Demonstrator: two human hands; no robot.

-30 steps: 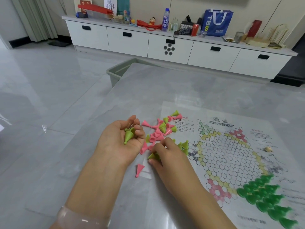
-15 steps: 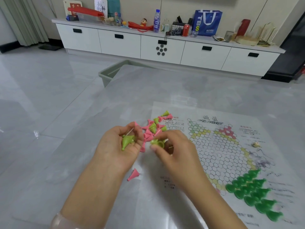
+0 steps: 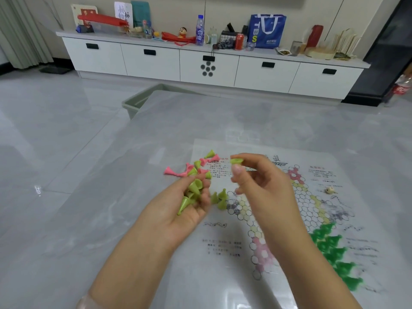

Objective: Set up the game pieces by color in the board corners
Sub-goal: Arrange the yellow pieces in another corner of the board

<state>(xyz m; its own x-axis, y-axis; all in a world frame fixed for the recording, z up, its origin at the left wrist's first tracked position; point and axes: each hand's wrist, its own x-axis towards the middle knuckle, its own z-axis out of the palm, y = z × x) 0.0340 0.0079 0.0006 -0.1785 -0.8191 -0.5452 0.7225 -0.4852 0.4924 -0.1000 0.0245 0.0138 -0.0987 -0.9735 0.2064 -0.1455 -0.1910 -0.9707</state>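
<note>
A paper game board [image 3: 263, 233] with a hexagon grid lies on the grey table. My left hand [image 3: 178, 210] is palm up, its fingers curled round several light green cone pieces [image 3: 191, 194]. Above the board's left part, my right hand [image 3: 260, 184] pinches one light green piece [image 3: 236, 161] between thumb and forefinger. Loose pink and light green pieces [image 3: 196, 167] lie in a heap at the board's far left corner. Three light green pieces [image 3: 219, 199] sit by the grid's left tip. Dark green pieces [image 3: 332, 253] fill the near right corner.
A small beige die [image 3: 329, 190] lies on the board's right side. A grey-green bin [image 3: 142, 101] stands on the floor beyond the table's far left corner. A white low cabinet [image 3: 209, 63] with bottles, a can and a blue bag lines the back wall.
My right hand lifted a light green piece off the pile and rose up and to the right. My left hand shifted right with more green pieces in it. The camera tilted.
</note>
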